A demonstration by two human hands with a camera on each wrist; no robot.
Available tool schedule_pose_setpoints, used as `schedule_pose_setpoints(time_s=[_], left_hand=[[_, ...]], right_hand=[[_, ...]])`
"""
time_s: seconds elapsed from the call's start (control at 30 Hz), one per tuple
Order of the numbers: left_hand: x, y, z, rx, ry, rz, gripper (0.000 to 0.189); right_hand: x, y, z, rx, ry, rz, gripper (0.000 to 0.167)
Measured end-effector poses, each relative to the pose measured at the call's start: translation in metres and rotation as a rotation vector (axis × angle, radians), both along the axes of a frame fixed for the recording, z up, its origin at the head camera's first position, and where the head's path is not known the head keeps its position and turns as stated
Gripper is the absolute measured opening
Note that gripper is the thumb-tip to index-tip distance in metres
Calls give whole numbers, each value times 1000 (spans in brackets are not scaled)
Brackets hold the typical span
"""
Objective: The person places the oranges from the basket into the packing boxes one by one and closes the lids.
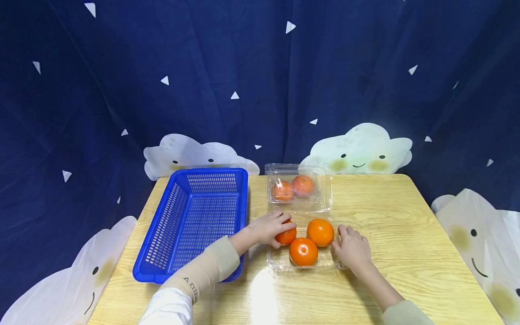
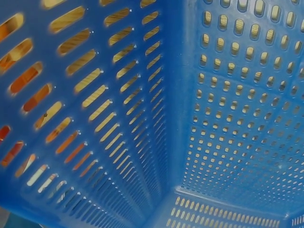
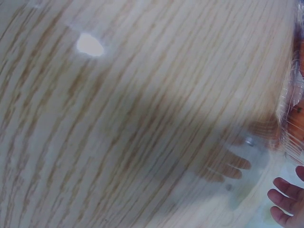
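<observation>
My left hand [image 1: 271, 229] reaches across the blue basket's side and grips a round orange fruit [image 1: 287, 234], its fingers curled over the top. Two more glossy orange fruits, one at the back [image 1: 320, 232] and one in front [image 1: 304, 252], sit beside it in a clear plastic tray [image 1: 280, 262]. My right hand [image 1: 354, 248] is at the tray's right edge, fingers loosely bent and thumb near the rim. In the right wrist view its spread fingers [image 3: 285, 197] hold nothing visible. The left wrist view shows only basket mesh, with orange patches through the slots; the left hand is hidden there.
A blue slotted basket [image 1: 240, 189] stands left of the tray, with no fruit visible inside. Behind the tray, a clear plastic container [image 1: 322, 205] shows two orange fruits, one left [image 1: 283, 191] and one right [image 1: 302, 185]. All stand on a wooden table [image 1: 406, 234] before a dark blue curtain.
</observation>
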State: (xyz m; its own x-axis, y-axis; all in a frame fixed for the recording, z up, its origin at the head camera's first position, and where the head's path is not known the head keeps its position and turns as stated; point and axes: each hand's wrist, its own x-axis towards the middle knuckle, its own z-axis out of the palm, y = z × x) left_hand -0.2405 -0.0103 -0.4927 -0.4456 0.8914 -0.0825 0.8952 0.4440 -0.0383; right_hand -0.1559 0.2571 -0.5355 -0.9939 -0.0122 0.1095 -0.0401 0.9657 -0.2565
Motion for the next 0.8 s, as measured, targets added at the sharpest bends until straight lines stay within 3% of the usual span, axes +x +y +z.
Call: schedule_pose_setpoints(time_s=[0.8], left_hand=[[3,2,-3,-38,-7,18,71]], right_hand=[[1,-1,1,2,-3,0,31]])
